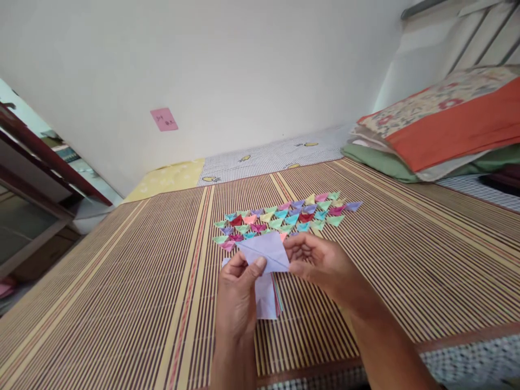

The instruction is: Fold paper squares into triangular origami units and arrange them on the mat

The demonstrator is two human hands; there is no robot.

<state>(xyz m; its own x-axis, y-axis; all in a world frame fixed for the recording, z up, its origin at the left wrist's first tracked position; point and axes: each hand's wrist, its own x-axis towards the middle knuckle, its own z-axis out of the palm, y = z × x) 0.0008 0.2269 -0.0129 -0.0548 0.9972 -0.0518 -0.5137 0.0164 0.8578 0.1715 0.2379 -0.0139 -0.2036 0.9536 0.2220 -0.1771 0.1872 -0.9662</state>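
A square of pale lavender paper (268,246) with a diagonal crease is held up between my hands. My left hand (239,287) pinches its lower left part, the thumb lying on the face of the sheet. At the right corner, my right hand (317,260) grips the edge between thumb and curled fingers. Beneath the held sheet lies a stack of coloured paper (266,300), lavender on top, partly covered by my left hand. Just beyond, rows of small folded paper boats (280,214) in several colours rest on the mat; the nearest ones are partly hidden by the sheet.
A striped bamboo mat (134,281) covers the bed. Folded quilts (442,124) in orange, floral and green are piled at the back right. Along the wall lies checked cloth (260,160). A pink note (164,119) is stuck to the wall. Dark wooden furniture (32,216) stands at left.
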